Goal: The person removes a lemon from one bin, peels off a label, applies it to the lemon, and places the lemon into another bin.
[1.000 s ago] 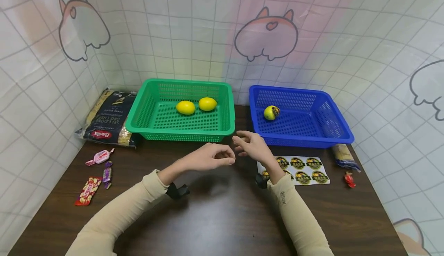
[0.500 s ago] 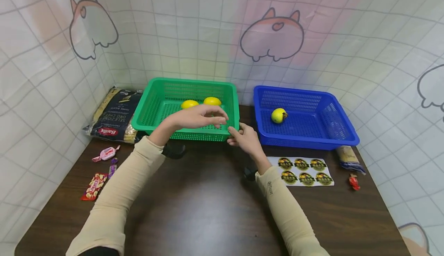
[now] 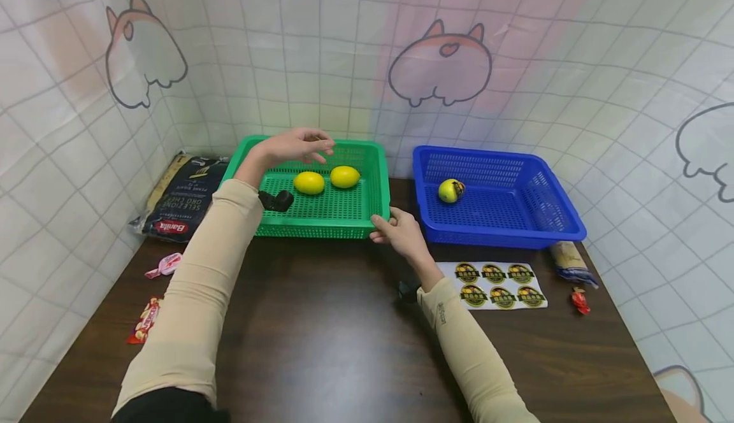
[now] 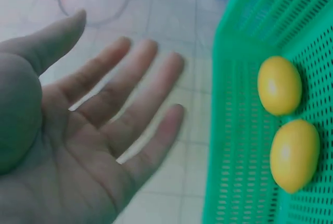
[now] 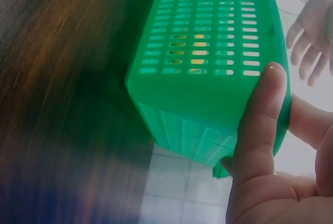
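Left hand (image 3: pixel 294 146): moved back and left in half a second, from above the near side of the green basket (image 3: pixel 321 223) to its far rim, between 11 and 12 o'clock from the person; fingers loose, gripping nothing. The left wrist view shows the palm, hidden from the head view.
Two sleeves: left sleeve (image 3: pixel 195 295) hides part of a candy packet (image 3: pixel 144 322) at 10 o'clock; right sleeve (image 3: pixel 459 327) covers a corner of the sticker sheet (image 3: pixel 483 285), six round labels showing.
Right hand (image 3: pixel 401 232): at 12 o'clock, pinching the green basket's near right corner; the right wrist view shows digits on both sides of the rim.
Green basket: between 11 and 12 o'clock, its left end behind the left arm; two lemons (image 3: pixel 308 183) inside, just yellow patches through the slots in the right wrist view.
Blue basket (image 3: pixel 493 237): 1 o'clock, one stickered fruit (image 3: pixel 448 192) inside, the sticker's print unreadable.
Pasta bag (image 3: pixel 178 203): one, between 10 and 11 o'clock, partly hidden.
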The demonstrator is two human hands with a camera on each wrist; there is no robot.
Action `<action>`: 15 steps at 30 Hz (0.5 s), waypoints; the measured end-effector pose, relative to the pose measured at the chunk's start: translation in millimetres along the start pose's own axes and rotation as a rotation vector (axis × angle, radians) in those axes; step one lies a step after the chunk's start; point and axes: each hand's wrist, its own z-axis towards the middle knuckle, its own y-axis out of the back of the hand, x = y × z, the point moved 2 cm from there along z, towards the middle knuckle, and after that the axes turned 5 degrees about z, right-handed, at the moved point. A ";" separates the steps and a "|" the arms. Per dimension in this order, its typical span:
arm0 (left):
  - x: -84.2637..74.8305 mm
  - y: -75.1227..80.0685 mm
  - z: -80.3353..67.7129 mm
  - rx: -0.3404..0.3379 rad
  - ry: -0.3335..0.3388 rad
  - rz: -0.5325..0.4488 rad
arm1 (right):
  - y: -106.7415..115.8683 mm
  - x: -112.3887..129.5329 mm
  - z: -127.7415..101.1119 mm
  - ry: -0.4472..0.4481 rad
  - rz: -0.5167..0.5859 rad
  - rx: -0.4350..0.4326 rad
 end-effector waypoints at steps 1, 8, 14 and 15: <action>2.7 3.3 3.8 -0.030 0.000 -0.013 | 0.7 0.1 0.3 0.001 -0.001 0.000; 26.6 18.5 23.7 -0.266 0.029 0.007 | -0.7 1.0 2.2 -0.003 0.046 0.016; 60.0 6.4 37.1 -0.414 0.092 0.157 | -0.4 0.2 0.3 -0.023 0.059 0.007; 64.8 3.7 39.1 -0.431 0.097 0.178 | -0.4 0.1 -0.5 -0.026 0.060 0.003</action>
